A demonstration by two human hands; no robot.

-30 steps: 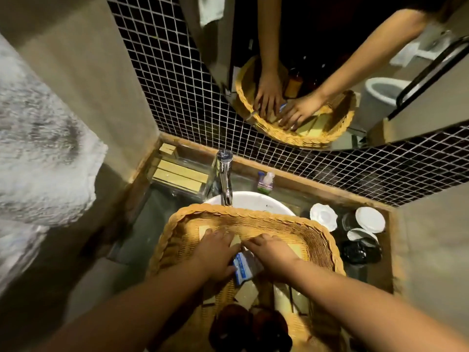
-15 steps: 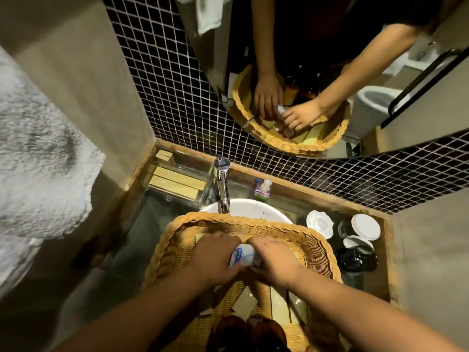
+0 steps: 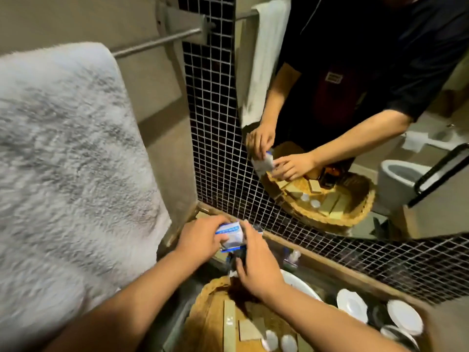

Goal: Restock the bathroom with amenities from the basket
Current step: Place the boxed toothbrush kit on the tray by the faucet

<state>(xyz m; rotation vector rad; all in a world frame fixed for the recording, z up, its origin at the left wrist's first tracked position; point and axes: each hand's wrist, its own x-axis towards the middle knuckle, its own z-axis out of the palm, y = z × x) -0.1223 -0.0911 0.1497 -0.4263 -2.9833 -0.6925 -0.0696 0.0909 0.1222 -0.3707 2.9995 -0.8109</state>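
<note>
A wicker basket (image 3: pixel 203 313) sits over the white sink (image 3: pixel 302 283) at the bottom of the view, holding tan boxes (image 3: pixel 229 323) and small white-capped bottles (image 3: pixel 279 341). Both hands are raised above the far left corner of the counter. My left hand (image 3: pixel 203 237) grips a white and blue packet (image 3: pixel 229 233) from the left. My right hand (image 3: pixel 253 260) holds the same packet from the right, and its fingers hide the packet's lower part. The mirror (image 3: pixel 355 110) repeats the hands and the basket.
A fluffy white towel (image 3: pixel 63 161) hangs on a rail (image 3: pixel 157 41) at the left, close to my left arm. White saucers and cups (image 3: pixel 375 311) stand at the counter's right. A small bottle (image 3: pixel 291 259) stands by the black tiled wall (image 3: pixel 215 123).
Both hands lifted the white and blue packet out of the basket and carried it up and left toward the counter's far left corner. The camera swung left and up.
</note>
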